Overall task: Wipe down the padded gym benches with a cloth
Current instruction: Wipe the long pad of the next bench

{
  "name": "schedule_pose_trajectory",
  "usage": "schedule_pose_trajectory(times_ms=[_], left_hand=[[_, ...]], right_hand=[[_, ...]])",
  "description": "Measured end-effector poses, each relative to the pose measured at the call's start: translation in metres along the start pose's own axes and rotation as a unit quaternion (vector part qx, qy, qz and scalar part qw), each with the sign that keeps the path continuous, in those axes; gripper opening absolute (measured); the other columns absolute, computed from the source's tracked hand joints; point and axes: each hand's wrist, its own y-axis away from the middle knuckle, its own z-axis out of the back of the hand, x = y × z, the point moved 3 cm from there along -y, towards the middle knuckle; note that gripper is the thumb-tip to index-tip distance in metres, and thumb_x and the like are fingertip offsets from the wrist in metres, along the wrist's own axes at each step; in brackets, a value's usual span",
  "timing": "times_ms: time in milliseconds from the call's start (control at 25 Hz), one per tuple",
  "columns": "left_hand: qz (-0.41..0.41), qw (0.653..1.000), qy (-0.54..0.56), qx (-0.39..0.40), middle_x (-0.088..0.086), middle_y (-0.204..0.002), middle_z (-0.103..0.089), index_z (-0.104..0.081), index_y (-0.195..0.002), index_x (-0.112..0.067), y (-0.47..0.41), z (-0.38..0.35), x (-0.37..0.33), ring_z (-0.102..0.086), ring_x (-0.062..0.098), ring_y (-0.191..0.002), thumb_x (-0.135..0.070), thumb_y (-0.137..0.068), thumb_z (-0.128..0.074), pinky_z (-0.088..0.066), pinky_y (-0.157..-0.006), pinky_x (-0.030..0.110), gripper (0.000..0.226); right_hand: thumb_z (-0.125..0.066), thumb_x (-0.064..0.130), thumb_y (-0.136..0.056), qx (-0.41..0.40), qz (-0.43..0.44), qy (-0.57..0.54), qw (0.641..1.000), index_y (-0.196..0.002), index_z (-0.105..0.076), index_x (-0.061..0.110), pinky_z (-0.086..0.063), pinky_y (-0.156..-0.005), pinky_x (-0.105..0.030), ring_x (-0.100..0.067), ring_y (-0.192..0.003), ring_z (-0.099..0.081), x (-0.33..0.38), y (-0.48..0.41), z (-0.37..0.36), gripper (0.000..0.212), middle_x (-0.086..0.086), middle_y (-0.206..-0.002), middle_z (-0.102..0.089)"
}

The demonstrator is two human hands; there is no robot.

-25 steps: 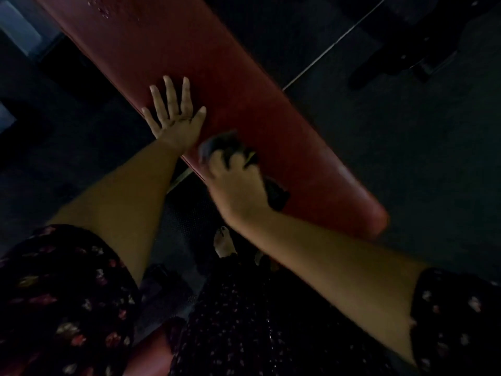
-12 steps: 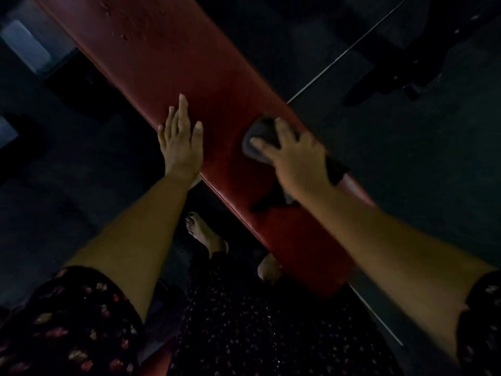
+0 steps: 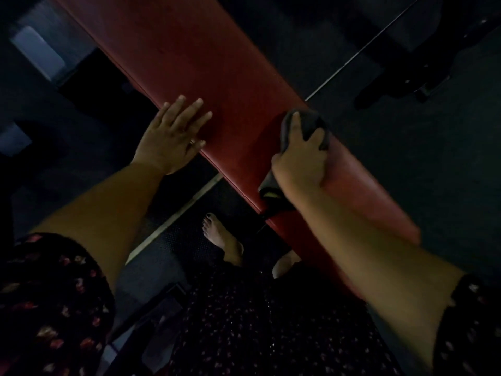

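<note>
Across the middle of the view, on a slant from upper left to lower right: red padded bench [image 3: 217,85], over a dark floor [image 3: 406,185]. On its near edge, left hand [image 3: 173,137], laid flat, fingers straight and slightly spread, holding nothing, seemingly bracing against the pad. Further toward the lower-right end, right hand [image 3: 301,158], fingers curled round a dark cloth [image 3: 311,126], pressing it onto the top of the pad close to the far edge. Loose tail of that cloth trailing back under the wrist toward the near edge. Below the bench, bare foot [image 3: 222,237] on the floor, just beside the near edge.

Probably mid-wipe, with the long upper-left stretch of the pad yet to cover.

Risks from here:
- Wiping only a narrow strip with the cloth so bunched, and so leaving missed bands between passes.
- Snagging the trailing tail on the edge seam, or losing it over the side and dragging the cloth out of the grip.
- Overshooting the far edge on a hard stroke.
- Mistaking unwiped pad for wiped in such dim light.
</note>
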Motion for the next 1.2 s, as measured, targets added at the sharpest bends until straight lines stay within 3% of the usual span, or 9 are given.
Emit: schedule_pose_trajectory(times_ms=[160, 280, 360, 400, 520, 680, 880, 1040, 1200], left_hand=[[-0.02, 0.999, 0.026, 0.039, 0.007, -0.163, -0.018, -0.015, -0.157, -0.026, -0.009, 0.007, 0.016, -0.012, 0.031, -0.15, -0.053, -0.096, -0.037, -0.007, -0.121, 0.047, 0.07], [-0.015, 0.997, 0.068, 0.041, 0.005, -0.157, -0.032, -0.03, -0.153, -0.021, -0.019, 0.015, 0.022, -0.024, 0.03, -0.147, -0.051, -0.088, -0.058, -0.021, -0.118, 0.052, 0.077], [0.005, 0.994, 0.105, 0.025, 0.005, -0.151, -0.041, -0.043, -0.147, -0.019, -0.025, 0.017, 0.023, -0.031, 0.03, -0.142, -0.046, -0.08, -0.071, -0.027, -0.114, 0.054, 0.078], [0.008, 0.993, 0.119, 0.01, 0.005, -0.148, -0.044, -0.047, -0.144, -0.018, -0.025, 0.017, 0.023, -0.033, 0.03, -0.141, -0.043, -0.077, -0.075, -0.028, -0.113, 0.055, 0.077], [0.018, 0.987, 0.161, -0.015, 0.005, -0.147, -0.044, -0.049, -0.142, -0.017, -0.02, 0.011, 0.022, -0.03, 0.029, -0.142, -0.038, -0.074, -0.079, -0.018, -0.118, 0.053, 0.077], [0.02, 0.983, 0.184, -0.017, 0.002, -0.15, -0.041, -0.045, -0.144, -0.021, -0.02, 0.005, 0.023, -0.025, 0.026, -0.146, -0.041, -0.076, -0.076, -0.008, -0.12, 0.047, 0.078], [0.003, 0.985, 0.171, -0.016, 0.001, -0.153, -0.037, -0.039, -0.147, -0.025, -0.019, -0.001, 0.027, -0.024, 0.026, -0.147, -0.049, -0.081, -0.068, -0.011, -0.121, 0.05, 0.077], [0.009, 0.985, 0.169, -0.042, 0.003, -0.16, -0.025, -0.025, -0.152, -0.029, 0.002, -0.013, 0.028, -0.017, 0.024, -0.149, -0.058, -0.095, -0.039, -0.014, -0.121, 0.048, 0.065], [0.188, 0.95, 0.228, -0.107, 0.007, -0.16, -0.023, -0.027, -0.153, -0.026, 0.008, -0.013, 0.046, -0.019, 0.031, -0.148, -0.044, -0.101, -0.037, -0.01, -0.12, 0.05, 0.056]], right_hand=[[-0.063, 0.032, -0.087, 0.025, 0.205, 0.125, 0.97, -0.153, -0.008, 0.04, -0.052, -0.068, -0.038, -0.039, -0.106, -0.05, 0.043, 0.077, -0.06, 0.086, -0.02, -0.156, -0.014], [-0.071, 0.034, -0.076, 0.037, 0.384, 0.266, 0.883, -0.139, -0.048, 0.038, -0.05, -0.061, -0.041, -0.041, -0.089, -0.056, 0.044, 0.111, -0.089, 0.067, -0.011, -0.146, -0.042], [-0.058, 0.034, -0.078, 0.039, 0.463, 0.295, 0.835, -0.135, -0.052, 0.04, -0.049, -0.063, -0.041, -0.04, -0.091, -0.059, 0.035, 0.102, -0.085, 0.058, -0.005, -0.145, -0.047], [-0.053, 0.032, -0.076, 0.02, 0.479, 0.275, 0.833, -0.135, -0.052, 0.041, -0.048, -0.063, -0.04, -0.039, -0.09, -0.059, 0.032, 0.089, -0.074, 0.059, -0.005, -0.143, -0.049], [-0.066, 0.019, -0.071, -0.071, 0.396, 0.209, 0.891, -0.135, -0.051, 0.044, -0.046, -0.061, -0.038, -0.038, -0.083, -0.057, 0.022, 0.028, -0.025, 0.07, -0.01, -0.136, -0.054], [-0.064, 0.024, -0.086, -0.109, 0.199, 0.212, 0.951, -0.142, -0.038, 0.048, -0.045, -0.08, -0.051, -0.045, -0.103, -0.049, -0.005, -0.063, 0.041, 0.066, -0.01, -0.146, -0.037], [-0.055, 0.026, -0.092, -0.061, -0.001, 0.081, 0.995, -0.146, -0.033, 0.045, -0.042, -0.095, -0.051, -0.042, -0.12, -0.041, -0.005, -0.104, 0.063, 0.061, -0.011, -0.147, -0.03], [-0.061, 0.026, -0.088, -0.118, 0.083, 0.109, 0.983, -0.149, -0.028, 0.044, -0.045, -0.086, -0.043, -0.039, -0.114, -0.047, 0.055, -0.026, 0.004, 0.071, -0.014, -0.153, -0.029], [-0.062, 0.023, -0.079, -0.083, 0.271, 0.137, 0.949, -0.136, -0.052, 0.038, -0.043, -0.065, -0.035, -0.035, -0.086, -0.057, 0.093, 0.059, -0.065, 0.059, -0.013, -0.137, -0.053]])
